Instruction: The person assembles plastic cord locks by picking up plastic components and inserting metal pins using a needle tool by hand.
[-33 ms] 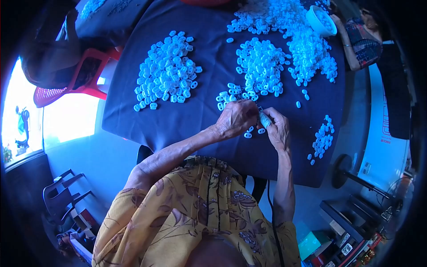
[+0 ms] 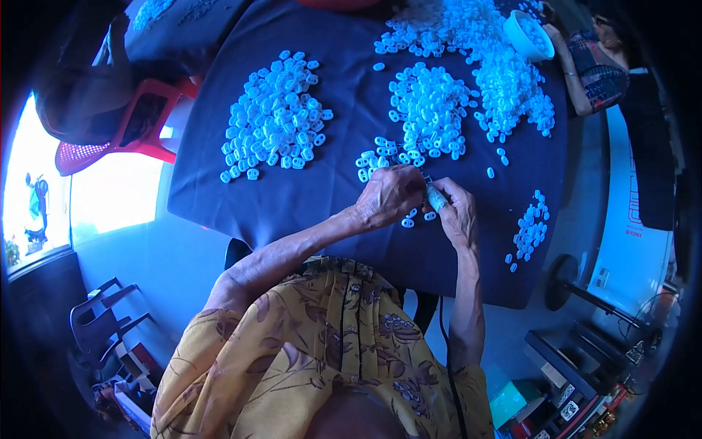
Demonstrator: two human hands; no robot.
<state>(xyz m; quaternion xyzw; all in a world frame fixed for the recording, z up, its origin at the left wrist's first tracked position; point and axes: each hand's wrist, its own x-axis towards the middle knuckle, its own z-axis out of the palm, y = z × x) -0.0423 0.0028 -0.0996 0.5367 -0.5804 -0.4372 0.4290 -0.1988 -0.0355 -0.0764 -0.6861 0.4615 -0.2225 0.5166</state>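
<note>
My left hand and my right hand meet close together over the near part of the dark-covered table. The left hand's fingers are bent inward and closed; whatever they pinch is hidden. A pale wrapping shows at my right thumb and fingers, which are also pressed together; I cannot make out what is between them. Just beyond the left hand lies a cluster of small white oval pieces with two holes. A few more such pieces rest beneath the hands.
A heap of white pieces lies at left, another ahead, and a larger one far right. A small scatter sits near the right edge. A person's arm reaches toward a white bowl. A red chair stands left.
</note>
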